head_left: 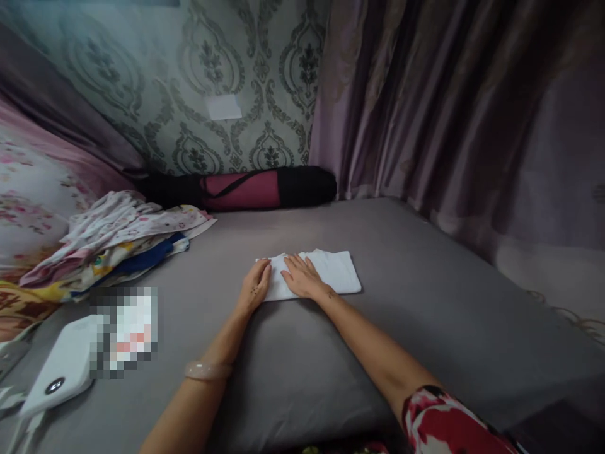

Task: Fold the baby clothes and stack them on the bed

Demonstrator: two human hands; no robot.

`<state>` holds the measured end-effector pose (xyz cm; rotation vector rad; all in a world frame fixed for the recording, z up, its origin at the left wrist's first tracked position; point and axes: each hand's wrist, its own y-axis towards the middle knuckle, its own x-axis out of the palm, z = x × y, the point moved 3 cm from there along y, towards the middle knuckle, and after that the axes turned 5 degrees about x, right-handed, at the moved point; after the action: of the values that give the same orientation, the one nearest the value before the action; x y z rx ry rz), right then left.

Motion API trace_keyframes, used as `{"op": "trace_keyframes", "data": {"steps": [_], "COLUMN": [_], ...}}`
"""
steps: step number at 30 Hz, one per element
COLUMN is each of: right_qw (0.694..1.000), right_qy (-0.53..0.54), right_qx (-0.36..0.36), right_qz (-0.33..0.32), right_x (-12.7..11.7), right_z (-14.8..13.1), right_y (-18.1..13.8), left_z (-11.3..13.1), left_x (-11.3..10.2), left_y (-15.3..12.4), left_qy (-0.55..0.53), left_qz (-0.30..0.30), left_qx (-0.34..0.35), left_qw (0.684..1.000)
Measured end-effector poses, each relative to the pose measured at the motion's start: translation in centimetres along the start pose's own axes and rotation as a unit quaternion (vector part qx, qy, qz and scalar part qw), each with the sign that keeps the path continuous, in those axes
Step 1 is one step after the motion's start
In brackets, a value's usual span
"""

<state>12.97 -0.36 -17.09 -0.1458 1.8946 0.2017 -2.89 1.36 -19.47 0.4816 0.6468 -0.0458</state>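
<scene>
Grey sheet (435, 302) under white cloth (337, 271), patterned wallpaper (259, 75) behind.

Left fingers (258, 268), right fingers (297, 262) on folded white cloth (339, 272); grey sheet (425, 302) beneath.

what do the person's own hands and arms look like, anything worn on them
Both hands are ungloved. Behind the left hand, a pale, glossy, rounded bangle circles the forearm, with no sleeve in view on that side. The right hand has no bangle; farther up that arm is a sleeve patterned in red, white and black. Small dark marks show near both wrists.
</scene>
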Motion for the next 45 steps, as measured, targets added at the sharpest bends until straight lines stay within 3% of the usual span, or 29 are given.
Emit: {"op": "trace_keyframes", "data": {"steps": [6,14,18,24,28,35,37,40,43,45], "right_qw": [0.998,0.999,0.999,0.998,0.999,0.999,0.999,0.998,0.997,0.998], "right_qy": [-0.015,-0.01,-0.021,-0.038,-0.038,-0.013,0.0,0.036,0.063,0.056], "right_qx": [0.01,0.024,0.01,-0.008,0.001,-0.038,-0.038,-0.029,-0.022,-0.02], "right_qz": [0.061,0.03,0.035,0.044,0.015,0.023,-0.001,-0.04,-0.027,-0.007], "right_x": [-0.2,0.1,-0.2,1.2,1.3,2.0,2.6,2.2,0.2,-1.3], "right_z": [0.4,0.8,-0.6,-2.0,-2.2,-6.4,-7.1,-6.8,-5.2,-3.4], "right_y": [-0.8,-0.7,-0.3,0.1,0.6,1.7,1.9,2.4,2.5,2.0], "left_z": [-0.3,0.3,0.5,0.2,-0.5,-2.0,-2.2,-1.3,1.2,2.8], "left_x": [0.1,-0.4,-0.7,-1.1,-1.3,-0.9,-2.1,-6.4,-11.1,-12.0], "left_y": [-0.2,-0.1,0.0,0.2,0.5,0.5,1.5,4.9,8.9,10.2], "left_qy": [-0.007,-0.004,-0.03,-0.09,-0.143,-0.249,-0.259,-0.22,-0.172,-0.146], "left_qz": [0.009,0.021,0.04,0.078,0.113,0.163,0.198,0.274,0.319,0.298], "left_qx": [0.003,-0.032,-0.049,-0.072,-0.092,-0.154,-0.206,-0.26,-0.213,-0.148], "left_qw": [1.0,0.999,0.998,0.99,0.979,0.942,0.923,0.899,0.907,0.932]}}
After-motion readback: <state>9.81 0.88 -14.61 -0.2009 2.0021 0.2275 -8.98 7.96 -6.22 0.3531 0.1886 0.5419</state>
